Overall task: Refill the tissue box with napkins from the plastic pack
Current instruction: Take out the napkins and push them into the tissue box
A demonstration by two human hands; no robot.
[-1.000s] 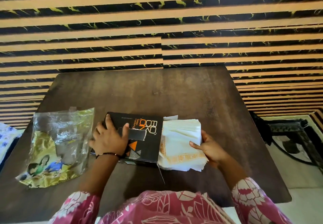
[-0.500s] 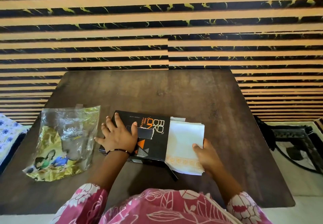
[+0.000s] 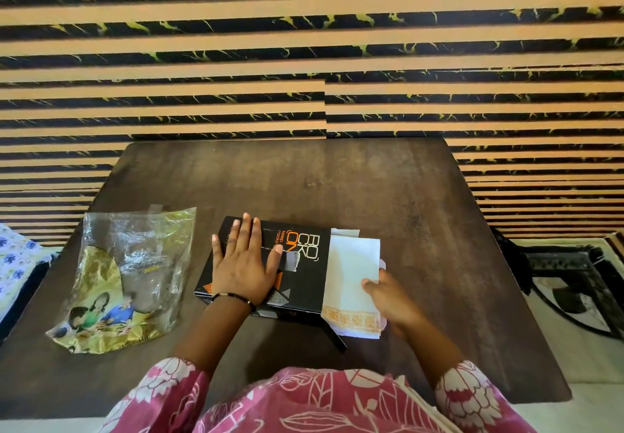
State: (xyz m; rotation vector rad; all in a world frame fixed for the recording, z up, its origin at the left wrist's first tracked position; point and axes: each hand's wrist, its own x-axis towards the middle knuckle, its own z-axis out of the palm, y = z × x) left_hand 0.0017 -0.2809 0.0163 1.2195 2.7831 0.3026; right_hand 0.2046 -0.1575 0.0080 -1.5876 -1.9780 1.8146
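Observation:
A black tissue box [image 3: 304, 274] with orange lettering lies flat in the middle of the dark table [image 3: 337, 183]. My left hand [image 3: 243, 264] rests flat on its top with straight fingers. A stack of white napkins [image 3: 351, 270] with an orange border sticks out of the box's open right end. My right hand [image 3: 388, 294] holds the stack at its right edge, thumb on top and fingers beneath. The clear plastic pack [image 3: 128, 277] with gold print lies flattened on the table to the left.
A striped black and tan wall [image 3: 304, 61] stands right behind the table. A blue-flowered cloth [image 3: 17, 264] shows at the far left. A dark metal frame [image 3: 567, 280] sits on the floor at the right. My pink patterned clothing fills the bottom.
The napkin stack has gone further left into the box's open end, pushed by my right hand. My left hand has flattened and moved slightly back on the box top.

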